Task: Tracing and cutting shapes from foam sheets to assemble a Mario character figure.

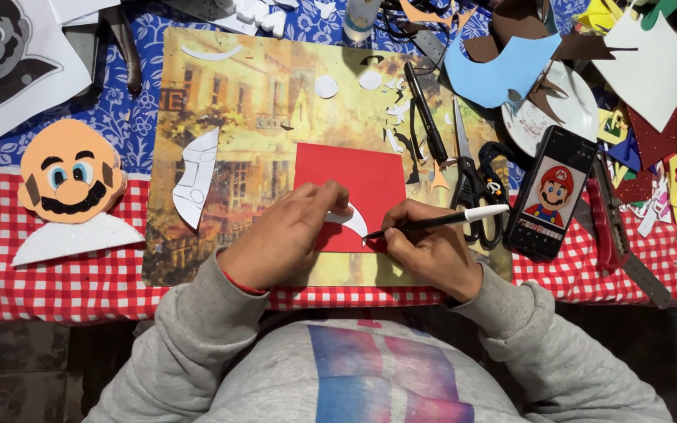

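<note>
Firmly, left hand [287, 235] flattens white template [352, 219] while right hand [425, 247] grip pinches pen [440, 222]

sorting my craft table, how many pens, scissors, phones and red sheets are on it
Pens: 2, one in the right hand tracing a white template pinned by the left hand, one black pen lying apart
Scissors: 1
Phone: 1
Red sheet: 1
Total: 5
</note>
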